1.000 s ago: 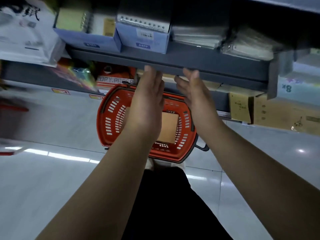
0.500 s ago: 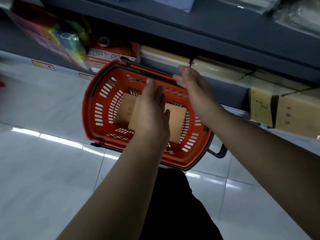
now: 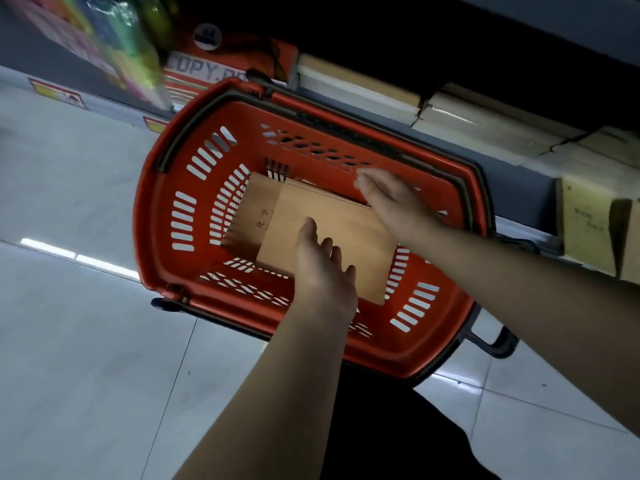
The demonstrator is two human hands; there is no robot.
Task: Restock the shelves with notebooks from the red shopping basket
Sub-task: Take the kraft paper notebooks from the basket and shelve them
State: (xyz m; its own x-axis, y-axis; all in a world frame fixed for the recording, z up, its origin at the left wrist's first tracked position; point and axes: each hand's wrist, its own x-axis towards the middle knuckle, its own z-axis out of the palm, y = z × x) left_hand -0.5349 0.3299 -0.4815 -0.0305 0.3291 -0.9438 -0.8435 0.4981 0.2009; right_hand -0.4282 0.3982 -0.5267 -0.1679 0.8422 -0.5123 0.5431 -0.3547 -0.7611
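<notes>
The tiled floor filled the frame from 6 to 10 o'clock. The dark shelf ran across from 12 to 3 o'clock, with cardboard boxes under it at 3 o'clock. The red basket sat at the centre, on the floor before the shelf. Inside it lay brown notebooks, stacked unevenly, one peeking out toward 9 o'clock. The left hand hovered over the near edge of the top notebook, fingers straight, grasping nothing. The right hand reached over the stack's 2 o'clock corner, fingers also loose and released; contact could not be told.
</notes>
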